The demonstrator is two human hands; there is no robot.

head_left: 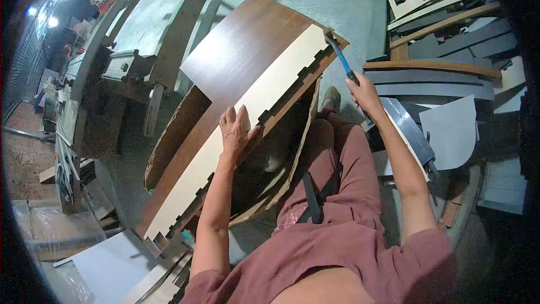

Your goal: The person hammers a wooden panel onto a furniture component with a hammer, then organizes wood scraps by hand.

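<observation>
In the head view my right hand [365,94] is closed around the dark grip of a blue-handled hammer [344,63]. Its head is at the upper right end of a long cream strip [287,70] with dark notches along its near edge. That strip lies along a brown wood-grain panel [239,45]. My left hand [234,130] rests on the strip near its middle, fingers stretched out and holding nothing. Underneath, an open cardboard container [169,141] with a dark inside shows around the panel.
Stacked curved boards and offcuts [444,62] fill the right side. A white sheet [450,132] lies beside them. Metal machinery with a long beam [174,28] stands at the left. White panels [112,267] and plastic-wrapped pieces [50,228] lie at the lower left.
</observation>
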